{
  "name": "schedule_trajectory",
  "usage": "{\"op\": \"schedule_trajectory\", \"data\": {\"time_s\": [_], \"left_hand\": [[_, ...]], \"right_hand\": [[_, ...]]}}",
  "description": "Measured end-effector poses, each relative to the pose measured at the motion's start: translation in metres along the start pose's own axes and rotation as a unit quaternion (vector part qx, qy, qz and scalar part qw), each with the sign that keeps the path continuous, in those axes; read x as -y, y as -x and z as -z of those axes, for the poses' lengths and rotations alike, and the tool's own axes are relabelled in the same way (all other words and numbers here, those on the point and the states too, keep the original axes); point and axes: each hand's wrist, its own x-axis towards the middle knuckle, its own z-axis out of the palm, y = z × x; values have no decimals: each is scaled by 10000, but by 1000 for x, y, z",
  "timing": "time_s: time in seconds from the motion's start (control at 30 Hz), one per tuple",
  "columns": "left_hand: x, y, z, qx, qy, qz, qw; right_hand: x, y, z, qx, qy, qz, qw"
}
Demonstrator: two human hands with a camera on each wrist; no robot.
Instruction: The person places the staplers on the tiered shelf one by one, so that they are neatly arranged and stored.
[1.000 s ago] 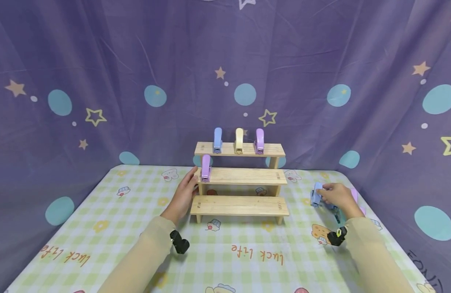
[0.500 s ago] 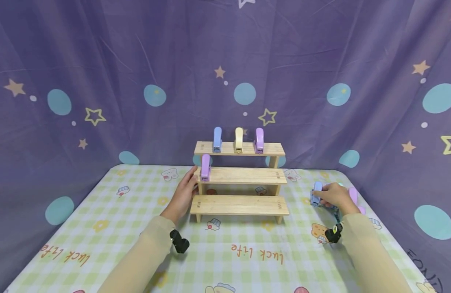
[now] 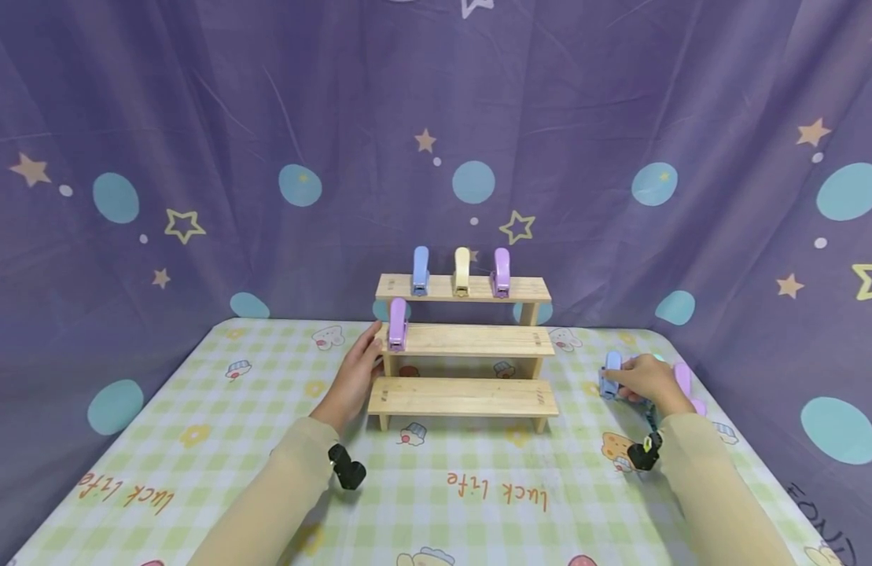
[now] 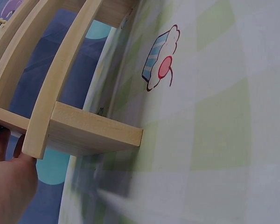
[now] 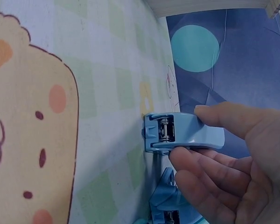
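Note:
In the head view my left hand (image 3: 352,377) holds the left end of a three-step wooden shelf (image 3: 471,397). The left wrist view shows fingertips (image 4: 19,147) at its side boards. Over to the right, my right hand (image 3: 651,379) pinches a blue stapler (image 3: 609,376) between thumb and fingers. The right wrist view has that stapler (image 5: 184,131) close over the tablecloth, its metal spring showing. Just beside it lies a teal-blue stapler (image 5: 175,200), partly hidden by my fingers.
On the top step stand a blue stapler (image 3: 421,271), a yellow stapler (image 3: 461,271) and a purple stapler (image 3: 502,273). Another purple stapler (image 3: 398,324) is at the middle step's left end. More purple (image 3: 682,379) shows behind my right hand. A purple curtain (image 3: 436,102) hangs behind the table.
My right hand has turned and shifted slightly left, its thumb now across the front of the blue stapler. The left hand and the shelf have stayed put.

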Motion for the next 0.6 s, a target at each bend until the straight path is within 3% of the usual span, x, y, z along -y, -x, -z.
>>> {"op": "schedule_trajectory", "data": {"time_s": [0.6], "left_hand": [[1, -1, 1, 29, -54, -8, 10000]], "right_hand": [[6, 3, 4, -95, -80, 242, 9996]]}}
